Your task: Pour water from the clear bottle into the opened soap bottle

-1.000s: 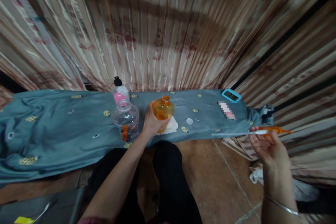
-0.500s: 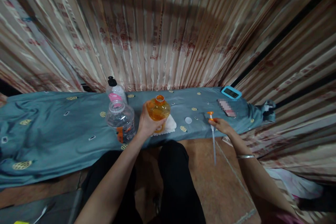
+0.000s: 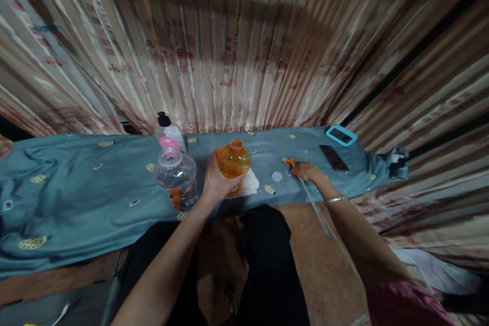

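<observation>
My left hand (image 3: 220, 178) is wrapped round an orange see-through bottle (image 3: 234, 161), which stands upright with its mouth uncapped. Under and beside the bottle lies a white cloth or tissue (image 3: 250, 182). My right hand (image 3: 305, 170) grips a pump dispenser (image 3: 310, 194) near its orange head, low over the cloth. The pump's long pale tube slants down past the front edge. Left of my right hand is a small round white disc (image 3: 277, 177). Close to my left hand stands a clear wide-necked bottle (image 3: 176, 175) with an orange label.
Behind the clear bottle is a bottle with a black cap and pink label (image 3: 170, 137). At the right lie a dark phone (image 3: 334, 158) and a blue-framed digital clock (image 3: 341, 135). A teal patterned cloth (image 3: 95, 188) covers the surface, with curtains (image 3: 229, 46) behind.
My right hand has moved left and slightly down with the pump, and the tube now slants more to the right. My left hand keeps its hold on the orange bottle.
</observation>
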The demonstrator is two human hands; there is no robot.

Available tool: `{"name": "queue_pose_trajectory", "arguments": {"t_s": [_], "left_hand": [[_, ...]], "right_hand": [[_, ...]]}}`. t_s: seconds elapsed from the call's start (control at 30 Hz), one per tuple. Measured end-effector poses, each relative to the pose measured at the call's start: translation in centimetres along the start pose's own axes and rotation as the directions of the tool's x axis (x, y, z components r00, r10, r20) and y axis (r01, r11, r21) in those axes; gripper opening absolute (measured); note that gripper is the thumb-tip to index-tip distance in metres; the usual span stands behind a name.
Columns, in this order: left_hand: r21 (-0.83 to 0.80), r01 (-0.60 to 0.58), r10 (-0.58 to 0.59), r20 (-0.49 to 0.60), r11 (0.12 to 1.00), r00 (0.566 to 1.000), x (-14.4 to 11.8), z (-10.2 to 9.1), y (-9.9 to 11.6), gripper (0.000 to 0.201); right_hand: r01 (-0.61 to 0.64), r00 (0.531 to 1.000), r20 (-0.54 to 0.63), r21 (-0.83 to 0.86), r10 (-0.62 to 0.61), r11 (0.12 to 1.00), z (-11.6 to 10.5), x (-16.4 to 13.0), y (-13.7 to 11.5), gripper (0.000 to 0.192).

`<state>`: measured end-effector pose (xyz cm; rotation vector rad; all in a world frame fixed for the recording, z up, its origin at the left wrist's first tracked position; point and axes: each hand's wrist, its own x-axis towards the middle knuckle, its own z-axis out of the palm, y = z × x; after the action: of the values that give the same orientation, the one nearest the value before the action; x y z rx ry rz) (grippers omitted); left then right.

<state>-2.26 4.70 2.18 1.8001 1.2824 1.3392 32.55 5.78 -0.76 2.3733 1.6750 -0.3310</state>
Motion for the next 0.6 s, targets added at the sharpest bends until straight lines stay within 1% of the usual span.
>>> {"name": "queue_pose_trajectory", "arguments": {"t_s": [0.13,0.23,0.43,0.6], "left_hand": [[-0.008,-0.025,0.025,-0.003,1.000,1.000,0.0,-0.1,0.1,0.080],[-0.014,-0.021,0.021,-0.001,1.000,1.000,-0.1,-0.3,0.0,0.080],[0.009,0.004,-0.004,-0.003,1.000,1.000,-0.1,-0.2,0.1,0.083],[-0.017,0.010,-0.010,0.001,1.000,1.000,-0.2,-0.2,0.2,0.085]], "right_hand": [[-0.063,0.997,-0.041,-0.009,0.063,0.998,-0.2,-0.4,-0.1,0.041],[-0.093,0.993,-0.068,0.008,0.093,0.996,0.1,-0.9,-0.1,0.044],[-0.092,0.992,-0.083,0.057,0.097,0.994,1.1,-1.3,0.3,0.048],[-0.076,0.990,-0.108,0.120,0.089,0.990,1.8,-1.5,0.9,0.052]]}}
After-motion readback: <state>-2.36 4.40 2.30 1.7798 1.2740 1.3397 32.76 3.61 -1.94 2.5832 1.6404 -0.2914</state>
